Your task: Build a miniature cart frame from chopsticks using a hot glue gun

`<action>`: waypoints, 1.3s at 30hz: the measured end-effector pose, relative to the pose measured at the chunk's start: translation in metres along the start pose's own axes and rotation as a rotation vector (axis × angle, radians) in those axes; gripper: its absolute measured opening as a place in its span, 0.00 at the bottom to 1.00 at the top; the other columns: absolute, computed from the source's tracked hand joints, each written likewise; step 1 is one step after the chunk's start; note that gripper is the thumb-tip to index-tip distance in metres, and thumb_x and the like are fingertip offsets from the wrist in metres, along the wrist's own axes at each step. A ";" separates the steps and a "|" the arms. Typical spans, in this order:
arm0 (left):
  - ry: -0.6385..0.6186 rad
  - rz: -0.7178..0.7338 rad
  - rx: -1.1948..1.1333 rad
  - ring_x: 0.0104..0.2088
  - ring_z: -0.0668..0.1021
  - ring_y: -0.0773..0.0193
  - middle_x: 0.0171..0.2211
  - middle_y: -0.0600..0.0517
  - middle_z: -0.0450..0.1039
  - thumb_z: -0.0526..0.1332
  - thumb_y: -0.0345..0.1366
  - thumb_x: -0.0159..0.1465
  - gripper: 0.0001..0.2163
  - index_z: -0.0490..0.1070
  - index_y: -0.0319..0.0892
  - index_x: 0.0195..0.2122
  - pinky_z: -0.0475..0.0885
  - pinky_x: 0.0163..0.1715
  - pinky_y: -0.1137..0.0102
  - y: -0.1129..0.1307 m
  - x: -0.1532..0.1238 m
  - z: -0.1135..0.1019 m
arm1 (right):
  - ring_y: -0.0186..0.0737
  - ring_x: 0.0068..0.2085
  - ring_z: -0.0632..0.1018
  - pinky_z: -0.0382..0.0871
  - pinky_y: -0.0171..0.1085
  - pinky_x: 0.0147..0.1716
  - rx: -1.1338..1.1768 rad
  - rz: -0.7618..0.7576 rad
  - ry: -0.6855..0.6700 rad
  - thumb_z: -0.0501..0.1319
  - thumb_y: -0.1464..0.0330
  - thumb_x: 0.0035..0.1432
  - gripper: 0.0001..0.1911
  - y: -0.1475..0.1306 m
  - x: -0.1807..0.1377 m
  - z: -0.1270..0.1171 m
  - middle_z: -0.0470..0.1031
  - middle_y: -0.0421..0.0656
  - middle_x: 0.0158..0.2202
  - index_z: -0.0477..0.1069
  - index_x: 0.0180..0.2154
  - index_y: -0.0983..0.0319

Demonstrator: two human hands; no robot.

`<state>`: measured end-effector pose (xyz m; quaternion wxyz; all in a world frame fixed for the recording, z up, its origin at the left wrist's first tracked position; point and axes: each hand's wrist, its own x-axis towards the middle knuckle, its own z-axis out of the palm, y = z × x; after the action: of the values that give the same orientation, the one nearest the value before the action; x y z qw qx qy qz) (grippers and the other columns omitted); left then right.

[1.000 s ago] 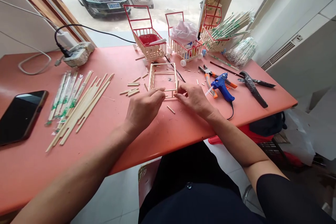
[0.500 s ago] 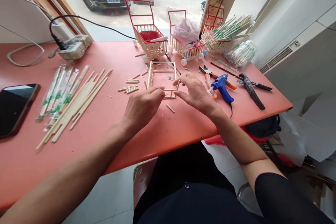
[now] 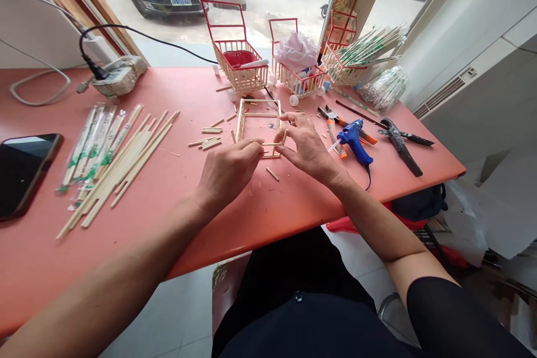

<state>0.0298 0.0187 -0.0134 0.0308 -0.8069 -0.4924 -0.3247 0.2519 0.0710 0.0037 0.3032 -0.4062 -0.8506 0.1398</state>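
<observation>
A small box-shaped frame of thin wooden sticks [image 3: 260, 115] stands on the pink table in front of me. My left hand [image 3: 233, 166] is closed at its near left corner, thumb and fingers pinching the near crossbar. At the near right corner my right hand [image 3: 305, 145] has thumb and fingers around a short upright stick, touching the frame. Short cut sticks [image 3: 210, 142] lie left of the frame, and one more short stick [image 3: 272, 173] lies just in front of it. My fingers hide part of the near corners.
Long chopsticks [image 3: 130, 170] and a phone [image 3: 27, 173] lie at left. Behind the frame stand small stick-built carts [image 3: 241, 75]. A blue glue gun [image 3: 356, 142], orange-handled pliers [image 3: 333, 123] and black cutters [image 3: 403, 148] lie at right. A power strip [image 3: 119, 77] sits at the back left.
My right hand's fingers have shifted slightly at the near right corner, bending in closer around the upright stick. My left hand stays in place.
</observation>
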 end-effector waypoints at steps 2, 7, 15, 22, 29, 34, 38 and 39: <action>-0.006 -0.004 0.000 0.40 0.89 0.55 0.51 0.48 0.89 0.57 0.36 0.76 0.13 0.81 0.47 0.37 0.72 0.33 0.66 0.000 0.000 0.000 | 0.60 0.70 0.70 0.62 0.60 0.71 0.006 -0.004 -0.018 0.68 0.72 0.66 0.03 0.000 0.001 -0.001 0.70 0.54 0.67 0.79 0.41 0.59; 0.011 0.016 0.000 0.40 0.89 0.55 0.51 0.49 0.89 0.58 0.35 0.76 0.13 0.80 0.46 0.37 0.72 0.33 0.67 0.000 0.000 0.002 | 0.60 0.70 0.70 0.63 0.61 0.72 -0.002 -0.011 -0.045 0.68 0.73 0.66 0.03 0.001 0.003 -0.002 0.69 0.55 0.70 0.79 0.41 0.60; 0.006 0.023 0.039 0.39 0.89 0.58 0.51 0.51 0.89 0.58 0.34 0.76 0.12 0.80 0.46 0.37 0.71 0.32 0.68 0.000 0.000 0.002 | 0.59 0.72 0.71 0.62 0.61 0.72 0.021 -0.029 -0.062 0.69 0.73 0.64 0.04 0.003 0.005 -0.002 0.71 0.56 0.70 0.79 0.40 0.59; -0.006 0.031 0.081 0.38 0.89 0.56 0.50 0.50 0.89 0.58 0.33 0.76 0.13 0.81 0.45 0.37 0.72 0.32 0.67 0.000 0.000 0.002 | 0.60 0.73 0.71 0.60 0.63 0.73 0.016 -0.040 -0.074 0.69 0.73 0.63 0.03 0.004 0.007 -0.004 0.74 0.58 0.69 0.80 0.40 0.60; -0.014 0.025 0.082 0.38 0.89 0.58 0.51 0.51 0.89 0.59 0.32 0.76 0.12 0.80 0.46 0.36 0.72 0.32 0.68 0.000 0.000 0.003 | 0.60 0.73 0.72 0.61 0.64 0.72 0.019 -0.050 -0.074 0.70 0.71 0.64 0.02 0.007 0.008 -0.003 0.74 0.55 0.70 0.82 0.39 0.59; -0.019 0.012 0.074 0.36 0.88 0.58 0.51 0.51 0.89 0.59 0.32 0.75 0.12 0.80 0.46 0.36 0.70 0.31 0.67 -0.001 0.000 0.003 | 0.61 0.74 0.70 0.59 0.65 0.74 -0.013 -0.067 -0.099 0.70 0.71 0.65 0.02 0.007 0.010 -0.004 0.73 0.55 0.72 0.82 0.39 0.59; -0.023 0.007 0.064 0.36 0.88 0.57 0.51 0.50 0.89 0.59 0.31 0.74 0.11 0.80 0.45 0.36 0.69 0.31 0.67 -0.001 0.000 0.003 | 0.62 0.74 0.70 0.56 0.67 0.76 -0.026 -0.070 -0.107 0.69 0.70 0.66 0.02 0.006 0.011 -0.004 0.73 0.52 0.73 0.82 0.38 0.59; -0.026 0.005 0.064 0.36 0.88 0.57 0.51 0.50 0.89 0.59 0.31 0.74 0.11 0.80 0.45 0.36 0.69 0.31 0.67 -0.001 0.000 0.003 | 0.62 0.74 0.70 0.56 0.67 0.76 -0.027 -0.072 -0.109 0.69 0.70 0.67 0.02 0.006 0.011 -0.004 0.72 0.52 0.73 0.82 0.38 0.59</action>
<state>0.0304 0.0201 -0.0161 0.0512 -0.8108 -0.5009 -0.2983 0.2533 0.0832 0.0081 0.2557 -0.3713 -0.8817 0.1394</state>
